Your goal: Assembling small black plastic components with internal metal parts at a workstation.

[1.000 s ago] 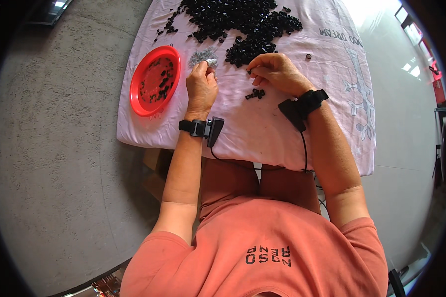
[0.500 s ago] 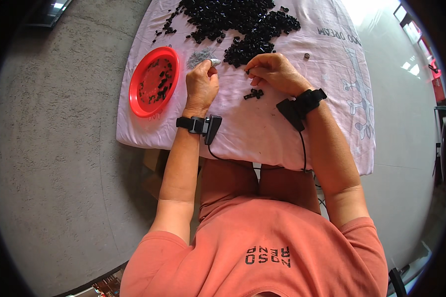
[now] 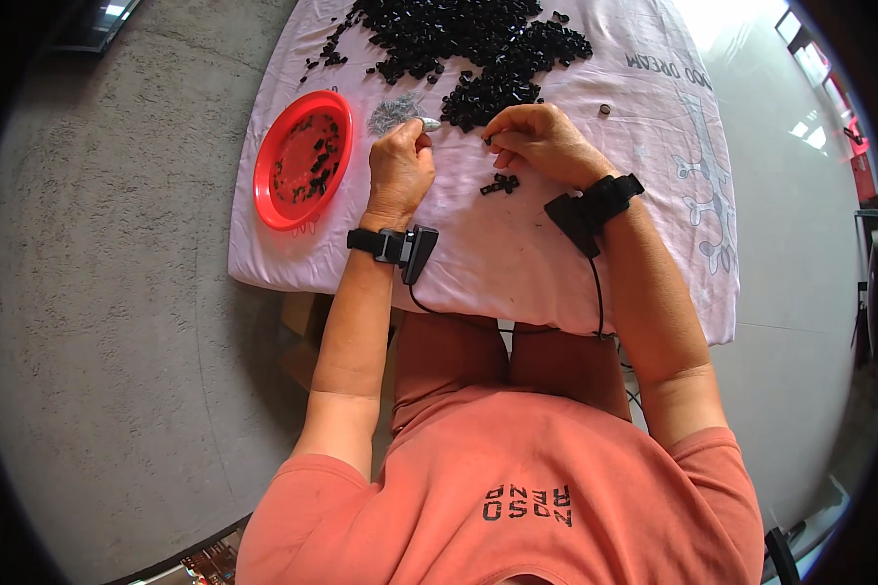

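Left hand (image 3: 400, 171) edges a touch to the right, its silvery tip (image 3: 429, 125) now nearer the other fingers, while the right hand holds its spot. Off to the left of that left hand sits the red bowl (image 3: 263, 185), small black parts scattered across its bottom. Between bowl and fingertips, just beyond the left knuckles, there's the grey heap (image 3: 390, 112), thin, spiky bits loosely tangled. Left fingers are curled in, thumb side uppermost, and the silvery tip pokes out towards the right; whether it's pinched or worn on a finger, I can't tell, nor how far that grip is closed. A black strap (image 3: 388, 246) rings the wrist below. Ahead of both hands spreads the black pile (image 3: 478, 49), its near end reaching down between them. And on to the right hand (image 3: 546, 141): thumb and finger pinched together on a tiny black bit (image 3: 488, 141), held out on the side facing the left hand. Just below that pinch lies a small cluster (image 3: 500, 184) of black parts on the pink cloth (image 3: 488, 258). Further right, past the right knuckles, one dark ring (image 3: 605, 110) lies alone.
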Available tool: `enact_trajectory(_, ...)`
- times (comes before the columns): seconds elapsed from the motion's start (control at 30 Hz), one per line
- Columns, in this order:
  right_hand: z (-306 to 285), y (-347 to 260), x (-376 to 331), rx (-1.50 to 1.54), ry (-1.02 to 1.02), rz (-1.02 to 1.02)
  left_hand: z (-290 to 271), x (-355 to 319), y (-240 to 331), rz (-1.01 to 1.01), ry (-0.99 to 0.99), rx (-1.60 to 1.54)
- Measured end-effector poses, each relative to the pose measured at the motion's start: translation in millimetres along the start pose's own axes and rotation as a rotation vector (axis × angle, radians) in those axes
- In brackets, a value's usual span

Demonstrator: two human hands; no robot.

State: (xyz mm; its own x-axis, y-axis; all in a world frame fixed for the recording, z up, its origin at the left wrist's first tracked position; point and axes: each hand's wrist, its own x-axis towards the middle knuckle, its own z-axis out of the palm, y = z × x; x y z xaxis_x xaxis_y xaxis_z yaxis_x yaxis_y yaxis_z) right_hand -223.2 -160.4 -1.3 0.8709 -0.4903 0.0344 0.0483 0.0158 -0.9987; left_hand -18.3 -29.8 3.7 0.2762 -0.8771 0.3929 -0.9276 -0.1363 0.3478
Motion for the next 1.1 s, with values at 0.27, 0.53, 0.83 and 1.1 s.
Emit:
enact_trajectory(0.27,1.3,1.6,-0.2,-0.006,0.013,-0.030,2.8,2.4,-3.8,0.048,0.009,0.044)
enact_trajectory(0.53,1.0,3.5,1.1,-0.016,0.011,-0.042,1.8,0.4,-2.6,0.050,0.010,0.002)
enact_trajectory(0.83,-0.5,6.0,1.5,-0.011,0.006,-0.047,0.1,3.9,-5.2,0.065,0.066,0.038)
enact_trajectory(1.1,-0.3,7.2,2.1,0.009,0.005,-0.031,-8.5,3.5,-0.8,-0.068,0.082,-0.192)
